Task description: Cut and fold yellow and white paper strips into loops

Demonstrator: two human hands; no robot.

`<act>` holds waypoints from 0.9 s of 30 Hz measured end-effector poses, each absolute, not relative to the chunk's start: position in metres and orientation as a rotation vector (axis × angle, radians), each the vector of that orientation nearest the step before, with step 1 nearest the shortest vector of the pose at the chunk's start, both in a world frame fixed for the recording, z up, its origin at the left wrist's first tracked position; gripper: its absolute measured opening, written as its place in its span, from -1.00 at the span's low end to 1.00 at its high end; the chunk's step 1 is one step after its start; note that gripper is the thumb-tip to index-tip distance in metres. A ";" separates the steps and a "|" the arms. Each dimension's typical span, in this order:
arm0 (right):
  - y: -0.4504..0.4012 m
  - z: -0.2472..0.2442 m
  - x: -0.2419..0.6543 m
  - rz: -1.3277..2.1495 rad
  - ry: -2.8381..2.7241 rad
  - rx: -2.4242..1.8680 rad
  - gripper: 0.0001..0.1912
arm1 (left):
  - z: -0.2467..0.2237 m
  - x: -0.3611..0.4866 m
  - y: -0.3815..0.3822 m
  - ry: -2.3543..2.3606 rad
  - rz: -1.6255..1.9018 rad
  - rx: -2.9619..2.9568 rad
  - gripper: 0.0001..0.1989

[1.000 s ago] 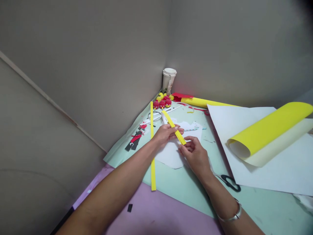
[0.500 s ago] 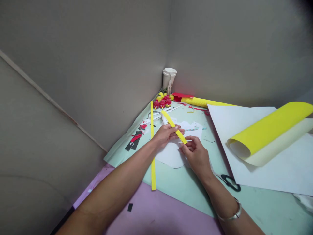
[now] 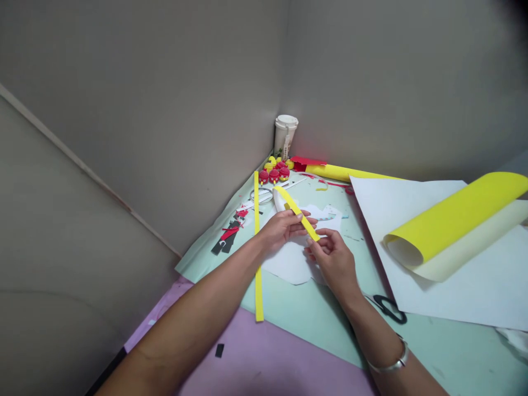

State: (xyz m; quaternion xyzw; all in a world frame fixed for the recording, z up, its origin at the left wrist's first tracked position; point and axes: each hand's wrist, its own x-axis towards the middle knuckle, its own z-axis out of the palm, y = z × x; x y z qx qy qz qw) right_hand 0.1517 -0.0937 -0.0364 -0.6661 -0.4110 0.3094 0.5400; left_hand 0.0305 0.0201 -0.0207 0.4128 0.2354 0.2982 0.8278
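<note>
A narrow yellow paper strip [image 3: 293,207] with a curled far end is held between my hands above the table. My left hand [image 3: 284,228] grips it near the middle, thumb on top. At its near end, the fingertips of my right hand [image 3: 332,256] pinch the strip. Under both hands lies a white paper piece [image 3: 291,264] with a cut, uneven edge. A second, longer yellow paper strip [image 3: 258,291] lies flat, passing beside my left wrist. Scissors with dark handles [image 3: 390,309] rest by my right forearm, their blades partly hidden.
A large white sheet [image 3: 445,300] bears a rolled yellow sheet [image 3: 466,217] on the right. Several red and yellow balls [image 3: 274,176] and a lidded cup [image 3: 285,135] stand in the corner by the grey walls. Black and red scraps [image 3: 229,236] lie left.
Both hands and the held yellow strip have shifted slightly to the right. The grip on the strip looks the same, and the things on the table stay in place.
</note>
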 end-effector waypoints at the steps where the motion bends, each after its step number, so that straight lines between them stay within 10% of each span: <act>1: -0.093 -0.036 0.152 0.740 -0.968 -1.576 -0.58 | -0.020 0.030 0.020 0.488 0.627 0.880 -0.85; 27: -0.092 -0.037 0.155 0.710 -0.961 -1.547 -0.57 | -0.024 0.034 0.022 0.512 0.647 0.890 -0.81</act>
